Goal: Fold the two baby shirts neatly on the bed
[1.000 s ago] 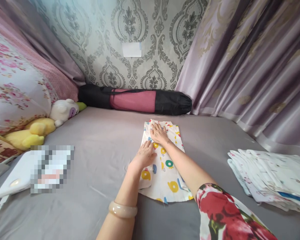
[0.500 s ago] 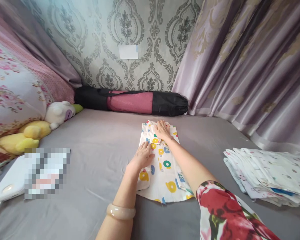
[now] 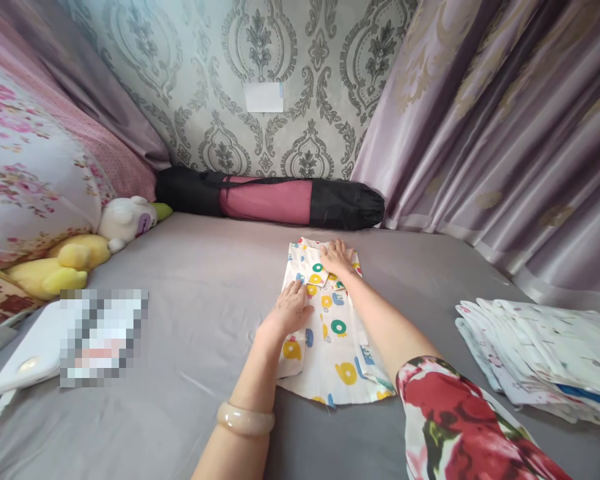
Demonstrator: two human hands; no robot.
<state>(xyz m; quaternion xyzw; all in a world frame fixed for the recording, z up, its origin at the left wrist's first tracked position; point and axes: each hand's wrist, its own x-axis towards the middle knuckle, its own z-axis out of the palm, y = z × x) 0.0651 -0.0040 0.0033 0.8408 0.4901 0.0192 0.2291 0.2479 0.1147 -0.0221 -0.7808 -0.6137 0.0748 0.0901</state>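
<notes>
I see both of the person's bare hands on a white garment (image 3: 337,360), which lies on the grey sheet (image 3: 180,280) in front of the body, its flared hem toward me and its sides turned inward in flaps. The left hand (image 3: 290,310) rests palm down on the left edge, fingers laid out flat and pinching nothing that I can make out. The right hand (image 3: 338,259) presses near the far right corner with its fingers spread, also gripping nothing that I can see. Yellow, blue, green and red shapes dot the garment. I note a pale bangle (image 3: 245,419) on the left wrist and a red floral sleeve (image 3: 460,420) on the right arm. A stack of folded cloths (image 3: 545,353) sits well apart to the right. Beyond the garment, a black and pink bag (image 3: 265,202) lies along the patterned wall (image 3: 190,60), near the foot of the purple curtain (image 3: 430,147). On my left I have a floral pillow (image 3: 25,167), a white plush toy (image 3: 123,221) and a yellow plush toy (image 3: 55,267), and nearer, a white device (image 3: 30,350) beside a pixelated object (image 3: 103,337) that I cannot identify.
</notes>
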